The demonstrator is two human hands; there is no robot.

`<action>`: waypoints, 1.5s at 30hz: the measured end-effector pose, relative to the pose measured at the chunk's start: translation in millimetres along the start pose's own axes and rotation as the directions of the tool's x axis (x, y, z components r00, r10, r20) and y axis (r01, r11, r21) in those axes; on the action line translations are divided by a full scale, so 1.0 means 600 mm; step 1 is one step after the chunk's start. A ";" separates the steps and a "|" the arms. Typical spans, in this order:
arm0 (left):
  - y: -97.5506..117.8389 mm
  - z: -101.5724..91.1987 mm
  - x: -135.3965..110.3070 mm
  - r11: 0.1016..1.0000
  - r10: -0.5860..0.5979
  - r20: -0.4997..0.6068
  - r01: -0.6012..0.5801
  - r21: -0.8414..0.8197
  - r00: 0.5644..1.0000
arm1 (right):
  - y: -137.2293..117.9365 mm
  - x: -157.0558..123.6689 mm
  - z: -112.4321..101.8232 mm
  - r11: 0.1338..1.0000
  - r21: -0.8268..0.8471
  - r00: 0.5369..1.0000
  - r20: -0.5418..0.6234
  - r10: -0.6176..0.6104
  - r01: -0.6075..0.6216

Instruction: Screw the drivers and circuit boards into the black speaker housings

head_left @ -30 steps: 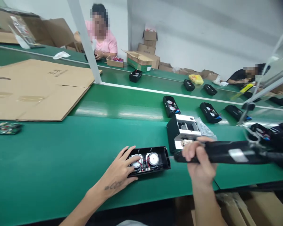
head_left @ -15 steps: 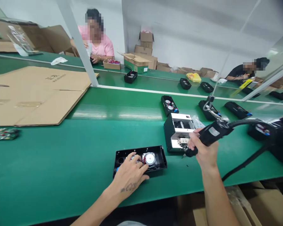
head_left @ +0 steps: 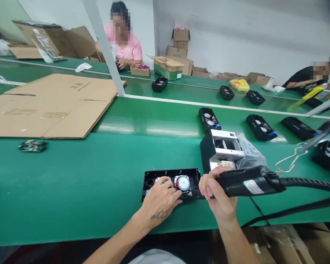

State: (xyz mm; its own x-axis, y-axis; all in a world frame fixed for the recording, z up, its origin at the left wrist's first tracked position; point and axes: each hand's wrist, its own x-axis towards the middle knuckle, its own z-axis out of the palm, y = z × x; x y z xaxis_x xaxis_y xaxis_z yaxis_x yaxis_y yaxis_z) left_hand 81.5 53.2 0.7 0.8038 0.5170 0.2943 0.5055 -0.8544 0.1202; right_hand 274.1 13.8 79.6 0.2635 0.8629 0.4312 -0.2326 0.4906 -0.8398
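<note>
A black speaker case [head_left: 194,176] lies on the green bench, its inside facing up, with a round silver speaker [head_left: 182,183] showing. My left hand [head_left: 163,198] holds the case at its near side, fingers reaching in over the second speaker and covering most of it. In my right hand [head_left: 218,190] is a black electric screwdriver [head_left: 250,181], now held nearly level and pointing left. Its front end is at the right part of the case; whether the bit touches a screw I cannot tell. A metal hook and a thick cable are at its rear.
A black and silver screw feeder [head_left: 218,148] stands just behind the screwdriver, beside a clear plastic bag [head_left: 250,152]. Flattened cardboard [head_left: 52,106] and a circuit board bundle [head_left: 33,145] lie left. Several speaker cases [head_left: 261,127] sit farther back. Two people work across the bench.
My right hand has brought the screwdriver from the screw feeder left and down to the case, turning it more level. My left hand stays on the case. The view has shifted right.
</note>
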 end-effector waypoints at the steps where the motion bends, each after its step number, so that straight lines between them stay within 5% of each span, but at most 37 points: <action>1: 0.000 0.000 0.000 1.000 -0.001 0.005 0.001 -0.001 1.000 | 0.004 -0.001 0.000 1.000 -0.003 1.000 0.004 0.004 -0.004; 9: 0.001 -0.001 -0.004 0.999 -0.026 -0.013 0.026 -0.046 1.000 | -0.011 0.000 0.000 1.000 0.017 1.000 -0.025 0.005 -0.004; 13: 0.006 -0.020 -0.004 0.968 -0.121 -0.166 0.080 -0.237 0.979 | -0.042 0.001 0.003 0.995 0.092 0.998 -0.066 -0.023 0.029; 17: 0.014 -0.031 -0.001 0.885 -0.130 -0.296 -0.023 -0.464 0.946 | -0.066 -0.010 0.006 0.987 0.152 0.996 -0.083 -0.029 0.041; 22: 0.028 -0.033 -0.007 0.787 -0.165 -0.291 -0.052 -0.615 0.942 | -0.085 -0.027 0.006 0.981 0.184 0.986 -0.167 -0.026 0.057; 32: 0.054 -0.040 -0.023 0.756 -0.302 -0.177 0.122 -0.643 0.937 | -0.088 -0.048 0.002 0.991 0.137 0.993 -0.118 0.009 0.007; 45: 0.063 -0.028 -0.031 0.826 -0.267 -0.231 0.099 -0.555 0.936 | -0.079 -0.071 0.003 0.993 0.115 0.999 -0.028 0.027 -0.024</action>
State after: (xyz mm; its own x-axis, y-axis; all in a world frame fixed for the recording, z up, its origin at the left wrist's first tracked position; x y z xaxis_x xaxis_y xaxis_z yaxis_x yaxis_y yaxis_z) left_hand 80.3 10.3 15.8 0.5450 0.6997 0.4619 0.3224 -0.6835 0.6549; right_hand 272.0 -45.8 101.8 0.2829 0.8723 0.3988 -0.3450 0.4805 -0.8063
